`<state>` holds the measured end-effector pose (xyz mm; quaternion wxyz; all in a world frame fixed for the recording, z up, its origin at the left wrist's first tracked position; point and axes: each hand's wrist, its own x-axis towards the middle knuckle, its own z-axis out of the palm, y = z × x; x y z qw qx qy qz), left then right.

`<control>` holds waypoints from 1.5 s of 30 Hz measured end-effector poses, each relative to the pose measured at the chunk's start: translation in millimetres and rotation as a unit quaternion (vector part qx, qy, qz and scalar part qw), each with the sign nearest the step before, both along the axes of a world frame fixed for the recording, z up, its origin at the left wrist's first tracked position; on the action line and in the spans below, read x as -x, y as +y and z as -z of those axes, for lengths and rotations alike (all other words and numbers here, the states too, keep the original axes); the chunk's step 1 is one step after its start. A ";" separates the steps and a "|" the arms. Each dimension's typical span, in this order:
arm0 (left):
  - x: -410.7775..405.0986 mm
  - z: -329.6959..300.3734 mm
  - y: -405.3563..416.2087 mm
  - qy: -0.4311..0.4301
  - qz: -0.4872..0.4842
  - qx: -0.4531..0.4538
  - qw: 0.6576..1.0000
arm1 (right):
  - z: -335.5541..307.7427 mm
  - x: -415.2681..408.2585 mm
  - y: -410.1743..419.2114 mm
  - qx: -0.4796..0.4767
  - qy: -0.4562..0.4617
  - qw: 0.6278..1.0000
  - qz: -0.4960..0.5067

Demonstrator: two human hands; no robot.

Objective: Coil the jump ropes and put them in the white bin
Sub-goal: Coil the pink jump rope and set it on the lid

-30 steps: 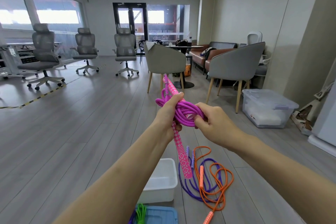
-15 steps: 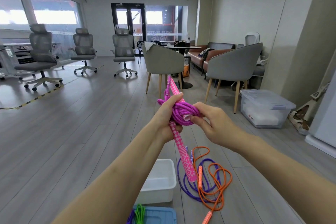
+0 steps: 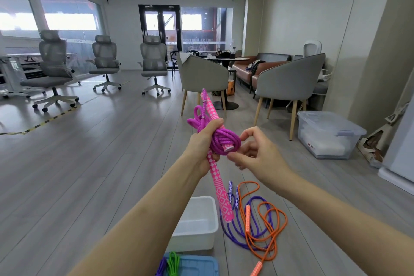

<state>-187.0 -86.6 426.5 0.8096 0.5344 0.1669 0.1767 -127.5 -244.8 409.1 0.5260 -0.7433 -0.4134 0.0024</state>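
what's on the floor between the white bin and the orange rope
In the head view, the purple rope lies on the floor between the white bin and the orange rope. The pink handle held above also crosses that gap.

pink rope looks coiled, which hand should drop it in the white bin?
Probably left. The left hand already grips the pink jump rope bundle, and the white bin sits below it. The right hand is open beside the coil, holding nothing.

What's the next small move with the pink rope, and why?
Probably lower the pink rope bundle into the white bin. The left hand grips it with the cord wrapped round the handles, the right hand is open beside it, and the bin looks empty below.
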 end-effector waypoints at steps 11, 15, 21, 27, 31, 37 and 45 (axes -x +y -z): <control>-2.1 10.3 -5.0 -0.008 0.010 -0.053 0.999 | 10.0 9.2 15.7 -0.023 0.115 0.993 0.017; -0.6 15.6 1.0 -0.077 0.037 -0.142 0.986 | 5.1 3.4 14.8 -0.031 0.136 0.990 0.009; 1.8 12.0 4.7 -0.116 -0.053 -0.158 0.979 | 21.0 -13.6 3.7 0.107 0.109 0.986 -0.070; 7.1 -0.2 25.6 -0.096 -0.084 -0.193 0.973 | 44.2 -16.9 1.8 0.271 0.070 0.955 -0.102; 5.1 8.3 12.1 -0.072 -0.046 -0.223 0.971 | 37.3 -9.7 20.2 0.188 0.102 0.973 -0.081; 9.4 -4.0 25.8 -0.101 -0.109 -0.200 0.968 | 49.3 -11.6 10.0 0.222 0.069 0.969 -0.084; 11.8 -2.8 23.0 -0.079 -0.046 -0.233 0.968 | 56.2 -17.1 8.2 0.227 0.070 0.969 -0.068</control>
